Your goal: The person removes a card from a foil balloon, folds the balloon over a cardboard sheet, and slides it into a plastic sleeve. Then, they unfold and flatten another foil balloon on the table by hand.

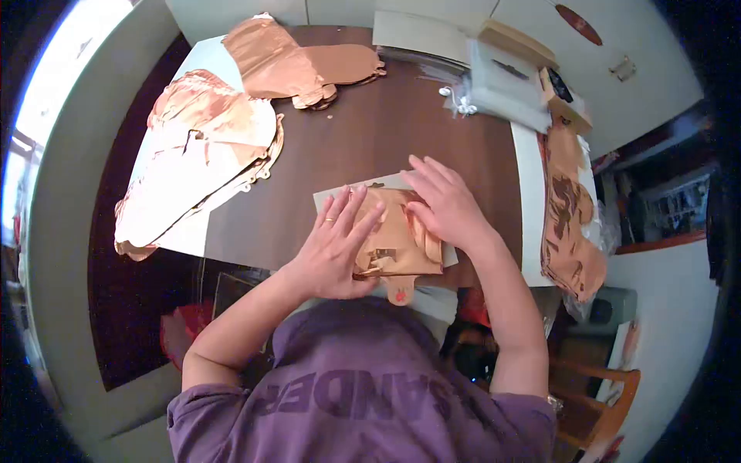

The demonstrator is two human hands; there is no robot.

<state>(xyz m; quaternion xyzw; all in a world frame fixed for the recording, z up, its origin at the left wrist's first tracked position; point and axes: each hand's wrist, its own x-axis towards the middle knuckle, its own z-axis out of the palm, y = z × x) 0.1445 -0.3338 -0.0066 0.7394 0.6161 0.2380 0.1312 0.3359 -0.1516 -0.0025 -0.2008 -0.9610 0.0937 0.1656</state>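
Observation:
In front of my body, a folded rose-gold foil balloon (395, 224) lies on a pale card (325, 199), whose edges show around it. Its tab (400, 292) with a red mark sticks out toward me over the table's near edge. My left hand (333, 251) lies on the left side of the foil with fingers spread, and a ring shows on one finger. My right hand (448, 202) rests at the right side, fingers stretched out past the card's far edge. The right thumb touches the raised fold of foil. Both hands are open and press from above.
A large pile of flat foil balloons (208, 154) covers the table's left side. More foil balloons (285, 65) lie at the back left. Clear plastic sleeves (505, 85) and a cardboard box (517, 42) sit at the back right. Crumpled foil (567, 224) hangs along the right edge.

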